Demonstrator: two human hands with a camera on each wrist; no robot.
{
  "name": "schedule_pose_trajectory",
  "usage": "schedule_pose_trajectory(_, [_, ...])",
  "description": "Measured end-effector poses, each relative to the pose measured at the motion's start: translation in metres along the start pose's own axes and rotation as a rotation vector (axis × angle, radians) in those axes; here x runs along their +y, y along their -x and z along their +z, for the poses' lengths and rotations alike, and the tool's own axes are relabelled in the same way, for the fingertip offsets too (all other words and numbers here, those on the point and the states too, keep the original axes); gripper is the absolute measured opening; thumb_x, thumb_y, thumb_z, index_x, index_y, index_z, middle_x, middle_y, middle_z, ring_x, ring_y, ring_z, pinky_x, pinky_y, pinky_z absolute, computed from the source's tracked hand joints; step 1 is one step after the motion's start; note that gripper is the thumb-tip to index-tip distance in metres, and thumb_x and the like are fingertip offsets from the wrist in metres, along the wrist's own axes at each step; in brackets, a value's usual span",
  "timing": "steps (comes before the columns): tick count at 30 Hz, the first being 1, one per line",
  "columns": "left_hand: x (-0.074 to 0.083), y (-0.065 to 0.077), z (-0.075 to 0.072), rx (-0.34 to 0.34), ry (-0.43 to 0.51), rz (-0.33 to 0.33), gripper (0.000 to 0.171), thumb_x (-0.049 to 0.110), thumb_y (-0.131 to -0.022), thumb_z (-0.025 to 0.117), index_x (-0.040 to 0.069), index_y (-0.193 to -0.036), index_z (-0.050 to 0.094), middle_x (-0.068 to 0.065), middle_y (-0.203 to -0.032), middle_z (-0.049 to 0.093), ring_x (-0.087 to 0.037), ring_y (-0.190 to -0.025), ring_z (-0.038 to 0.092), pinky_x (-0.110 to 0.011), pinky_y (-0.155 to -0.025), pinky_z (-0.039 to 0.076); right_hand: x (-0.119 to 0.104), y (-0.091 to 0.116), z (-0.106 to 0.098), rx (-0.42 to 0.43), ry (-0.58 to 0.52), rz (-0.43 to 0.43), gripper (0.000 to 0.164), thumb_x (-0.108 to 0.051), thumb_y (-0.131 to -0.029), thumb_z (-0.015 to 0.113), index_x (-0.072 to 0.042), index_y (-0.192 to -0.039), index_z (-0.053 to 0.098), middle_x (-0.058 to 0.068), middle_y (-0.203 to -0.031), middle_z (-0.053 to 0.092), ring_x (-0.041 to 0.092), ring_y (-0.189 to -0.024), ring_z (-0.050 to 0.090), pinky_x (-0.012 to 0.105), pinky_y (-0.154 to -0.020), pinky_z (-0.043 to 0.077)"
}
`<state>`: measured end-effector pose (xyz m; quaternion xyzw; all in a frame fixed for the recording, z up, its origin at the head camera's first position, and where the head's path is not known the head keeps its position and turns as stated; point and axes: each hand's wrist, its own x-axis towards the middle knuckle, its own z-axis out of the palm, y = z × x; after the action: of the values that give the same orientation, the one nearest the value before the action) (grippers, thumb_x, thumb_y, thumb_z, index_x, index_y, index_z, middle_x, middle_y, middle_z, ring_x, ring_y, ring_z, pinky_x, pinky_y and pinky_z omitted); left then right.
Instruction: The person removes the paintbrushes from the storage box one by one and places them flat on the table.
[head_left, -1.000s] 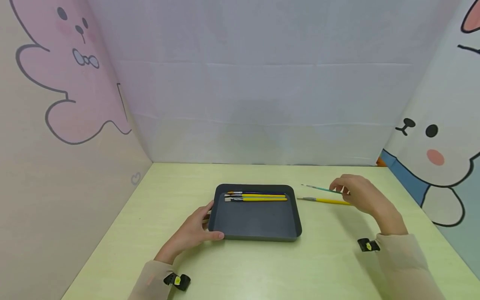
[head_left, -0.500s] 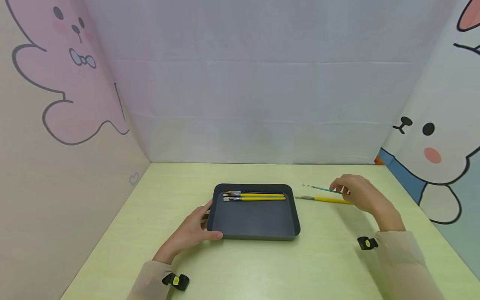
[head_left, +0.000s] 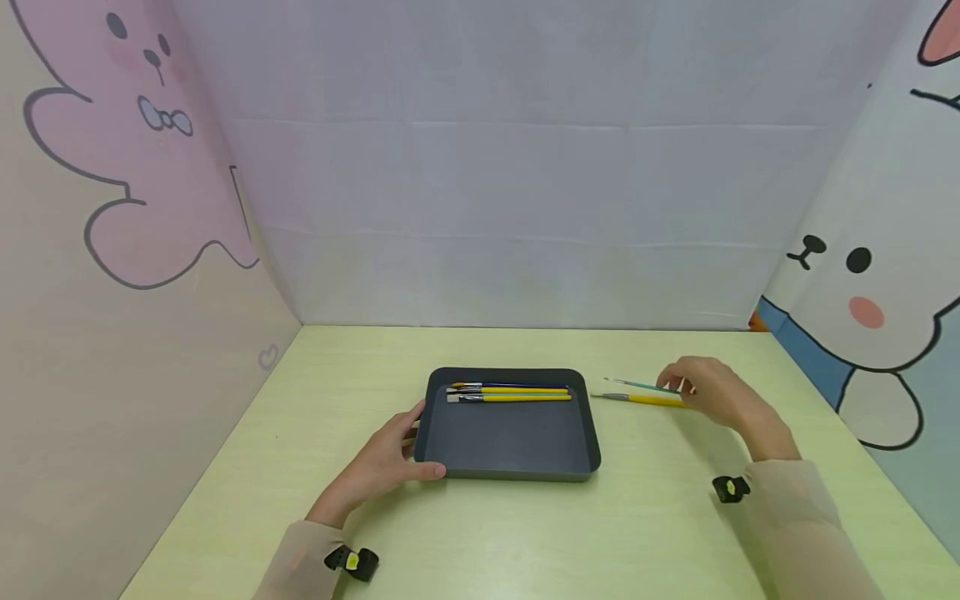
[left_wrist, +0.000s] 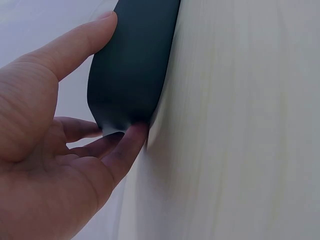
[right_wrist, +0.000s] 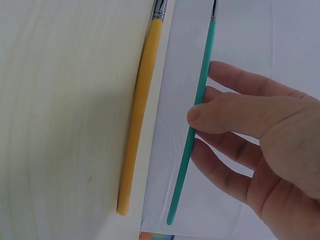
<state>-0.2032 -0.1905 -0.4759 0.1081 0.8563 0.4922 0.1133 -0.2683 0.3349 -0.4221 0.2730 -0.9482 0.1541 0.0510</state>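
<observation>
A dark grey tray (head_left: 510, 446) lies on the table, with several paintbrushes (head_left: 517, 398) side by side near its far edge. My left hand (head_left: 382, 458) holds the tray's near left corner; in the left wrist view the thumb lies on one wall and the fingertips touch round the corner. To the right of the tray, my right hand (head_left: 712, 392) pinches a thin teal-handled paintbrush (right_wrist: 200, 90) between thumb and fingers, its tip pointing left. Nearer me, a yellow-handled paintbrush (right_wrist: 140, 110) rests on the table, its far end partly hidden by the right hand in the head view.
The pale wooden table (head_left: 495, 533) runs back to a white curtain (head_left: 510, 208). Printed panels with a pink animal (head_left: 172, 200) and a white one (head_left: 892, 342) stand at the left and right.
My right hand has sunk slightly toward the table with the teal paintbrush, which now sits closer to the yellow one. The left hand and the tray stay in place.
</observation>
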Motion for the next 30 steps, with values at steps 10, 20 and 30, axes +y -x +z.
schedule_pose_trajectory(10, [-0.001,0.0,0.001,0.004,0.006,-0.015,0.119,0.033,-0.079,0.097,0.015,-0.171,0.024,-0.02,-0.166,0.036,-0.04,-0.144,0.051,-0.049,-0.112,0.053,0.005,-0.001,0.009,-0.001,-0.022,-0.031,0.036,0.021,-0.083,0.076,-0.007,-0.104,0.078,0.001,-0.093,0.072,0.025,-0.083,0.068,0.036,-0.072,0.06])
schedule_pose_trajectory(20, [0.0,0.0,0.001,0.0,0.01,-0.005,0.12,0.033,-0.079,0.098,0.015,-0.171,0.023,-0.02,-0.166,0.036,-0.041,-0.146,0.049,-0.048,-0.114,0.052,0.005,0.0,0.015,-0.039,-0.038,-0.011,0.03,0.014,-0.085,0.08,-0.01,-0.102,0.078,-0.001,-0.094,0.072,0.021,-0.082,0.069,0.034,-0.071,0.06])
schedule_pose_trajectory(30, [-0.001,-0.001,0.001,0.001,0.006,0.002,0.12,0.033,-0.079,0.097,0.014,-0.171,0.022,-0.021,-0.166,0.036,-0.041,-0.146,0.049,-0.048,-0.114,0.052,0.008,-0.003,0.019,-0.064,-0.045,-0.015,0.039,0.023,-0.084,0.072,-0.011,-0.103,0.079,0.0,-0.094,0.072,0.026,-0.084,0.068,0.036,-0.074,0.059])
